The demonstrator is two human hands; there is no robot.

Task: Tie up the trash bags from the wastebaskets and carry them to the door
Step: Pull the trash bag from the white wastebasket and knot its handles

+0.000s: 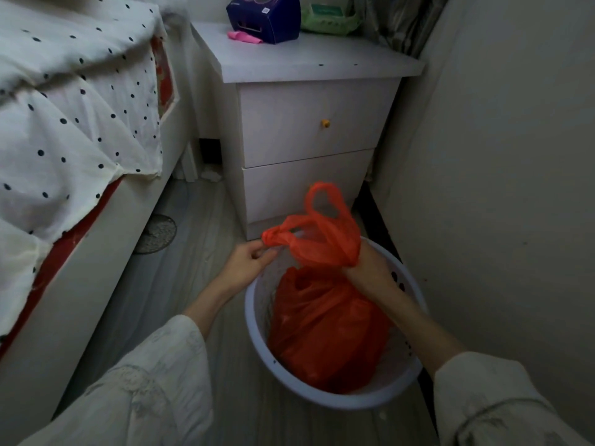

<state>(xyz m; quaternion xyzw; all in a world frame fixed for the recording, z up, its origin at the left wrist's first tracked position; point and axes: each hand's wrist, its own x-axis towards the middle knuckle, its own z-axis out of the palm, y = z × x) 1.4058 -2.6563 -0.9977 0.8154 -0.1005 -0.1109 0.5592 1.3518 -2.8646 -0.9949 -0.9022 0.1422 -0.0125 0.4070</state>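
Orange trash bag (325,323): left hand (248,262) pinches one handle; right hand (370,268) seemingly grips its gathered neck.

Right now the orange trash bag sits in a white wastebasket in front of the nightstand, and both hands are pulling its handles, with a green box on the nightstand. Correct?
Not quite: the box on the nightstand is dark purple, as the head view shows. The rest stands: orange trash bag in the white wastebasket, left hand and right hand on its handles.

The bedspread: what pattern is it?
White bedspread with scattered dark dots, seen in the head view.
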